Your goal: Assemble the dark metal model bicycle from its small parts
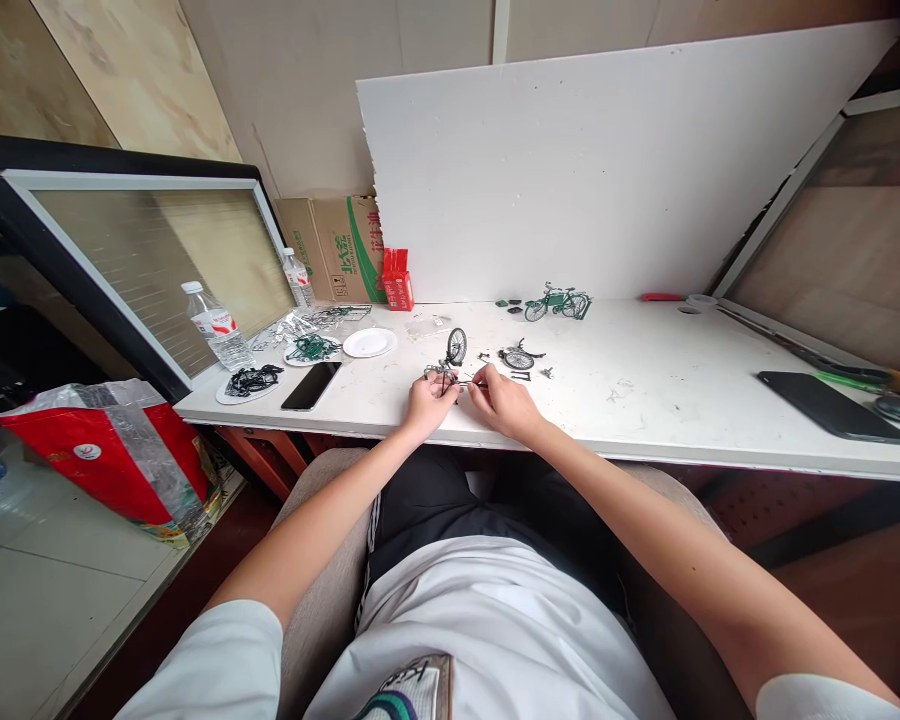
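Observation:
Near the front edge of the white table, my left hand point(427, 408) is closed on a small dark model bicycle frame, from which a spoked wheel point(457, 346) stands up. My right hand point(504, 402) is pinched on a thin dark piece beside the frame, too small to make out. Just beyond my hands lie another wheel with dark parts point(519, 357) and a few tiny loose pieces. Farther back stands a green model bicycle point(559, 302), with small dark-green pieces to its left.
To the left are plates of black parts point(252, 381) and green parts point(313, 347), an empty white plate point(370, 343), a phone point(312, 386) and two bottles. A red box point(398, 280) stands behind. At right lies a black phone point(832, 406).

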Tool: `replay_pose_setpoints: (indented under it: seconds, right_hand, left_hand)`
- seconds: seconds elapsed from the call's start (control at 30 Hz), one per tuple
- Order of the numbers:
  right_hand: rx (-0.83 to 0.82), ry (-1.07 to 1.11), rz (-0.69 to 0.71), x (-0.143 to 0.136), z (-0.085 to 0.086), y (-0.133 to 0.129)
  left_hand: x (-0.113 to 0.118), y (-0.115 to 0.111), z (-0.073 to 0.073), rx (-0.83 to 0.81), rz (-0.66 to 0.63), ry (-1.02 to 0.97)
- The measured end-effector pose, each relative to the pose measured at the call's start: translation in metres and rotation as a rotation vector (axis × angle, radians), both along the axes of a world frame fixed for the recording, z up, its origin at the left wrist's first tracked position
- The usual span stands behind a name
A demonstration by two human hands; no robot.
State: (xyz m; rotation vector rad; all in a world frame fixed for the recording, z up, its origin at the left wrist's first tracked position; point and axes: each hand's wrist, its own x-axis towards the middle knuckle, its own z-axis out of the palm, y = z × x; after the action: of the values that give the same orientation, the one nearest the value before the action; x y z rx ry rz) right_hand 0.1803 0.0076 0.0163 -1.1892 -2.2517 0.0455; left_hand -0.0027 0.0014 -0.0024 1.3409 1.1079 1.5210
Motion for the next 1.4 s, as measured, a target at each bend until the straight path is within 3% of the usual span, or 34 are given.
replay_pose_setpoints:
  seconds: [0.23,0.9,1.4]
  right_hand:
    - [0.014,-0.030,0.037,0.001,-0.002,0.001]
    - [0.001,-0.125,-0.071,0.000,0.002,0.000]
    - [-0.029,-0.031,0.053,0.002,-0.004,0.004]
  left_hand:
    - [-0.003,0.004,-0.004,0.013,-0.005,-0.006]
    - [-0.006,0.008,-0.010,0.059,-0.042,0.052]
    - [-0.003,0.002,-0.002,0.048,0.023,0.052]
